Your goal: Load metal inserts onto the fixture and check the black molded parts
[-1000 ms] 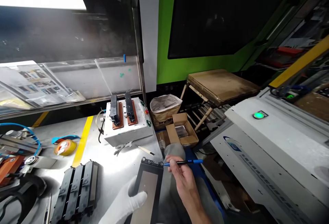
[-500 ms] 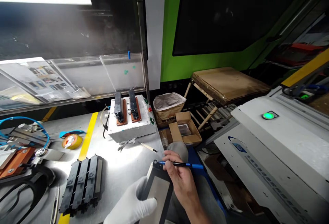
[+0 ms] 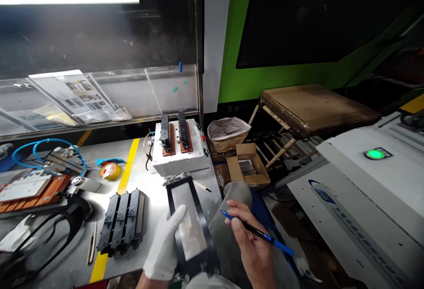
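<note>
My left hand [image 3: 164, 245], in a white glove, grips a black rectangular frame-like part [image 3: 198, 207] by its left side, thumb lying over its pale inner panel [image 3: 187, 227]. The part is tilted up above the table's front edge. My bare right hand [image 3: 248, 240] holds a blue and black pen [image 3: 263, 234] between thumb and fingers. The pen's blue tip points left, apart from the part. On the table to the left, several similar black parts [image 3: 122, 222] lie side by side.
A white box fixture [image 3: 180, 164] bearing two black pieces stands at the table's back right. Left are yellow tape [image 3: 111, 172], an orange fixture [image 3: 54, 192] and black cables [image 3: 71, 222]. Beyond the edge sit a paper bag [image 3: 228, 141], an open carton [image 3: 250, 165] and a white machine [image 3: 351, 200].
The black part has been turned more upright, showing its pale panel fully. My right hand with the pen has drawn back from it, lower and to the right. The view has shifted left.
</note>
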### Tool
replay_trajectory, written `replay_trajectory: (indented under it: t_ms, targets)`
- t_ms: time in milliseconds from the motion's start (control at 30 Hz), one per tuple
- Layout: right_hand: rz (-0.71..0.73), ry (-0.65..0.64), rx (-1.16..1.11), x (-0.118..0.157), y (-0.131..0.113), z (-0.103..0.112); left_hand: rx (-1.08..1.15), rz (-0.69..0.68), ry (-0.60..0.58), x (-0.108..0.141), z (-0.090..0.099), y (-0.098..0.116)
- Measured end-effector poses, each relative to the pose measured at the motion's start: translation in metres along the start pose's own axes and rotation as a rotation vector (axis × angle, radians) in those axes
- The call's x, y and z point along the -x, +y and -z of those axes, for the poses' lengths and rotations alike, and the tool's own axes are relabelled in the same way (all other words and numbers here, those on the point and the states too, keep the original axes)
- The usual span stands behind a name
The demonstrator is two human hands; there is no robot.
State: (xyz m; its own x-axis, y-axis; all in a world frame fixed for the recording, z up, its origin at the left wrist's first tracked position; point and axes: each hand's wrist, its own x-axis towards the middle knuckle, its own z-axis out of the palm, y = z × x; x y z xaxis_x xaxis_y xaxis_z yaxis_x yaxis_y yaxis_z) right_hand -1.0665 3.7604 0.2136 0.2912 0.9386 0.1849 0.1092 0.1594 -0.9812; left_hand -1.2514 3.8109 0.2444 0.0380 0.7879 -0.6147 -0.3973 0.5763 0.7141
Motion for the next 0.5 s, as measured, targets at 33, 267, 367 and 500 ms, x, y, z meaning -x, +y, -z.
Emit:
replay_trajectory:
  t_ms: [33,267,367,500]
  targets:
    - [0.019,-0.046,0.03,0.003,-0.002,0.0,0.067,-0.044,0.081,-0.004,0.001,0.002]
    - [0.185,-0.187,0.22,0.003,-0.013,-0.009,0.324,-0.227,0.201,-0.018,0.001,0.022]
    - [0.213,-0.189,0.254,-0.001,-0.013,-0.013,0.361,-0.228,0.208,-0.019,0.002,0.024]
    - [0.195,-0.167,0.3,-0.002,-0.012,-0.014,0.38,-0.252,0.235,-0.022,0.008,0.02]
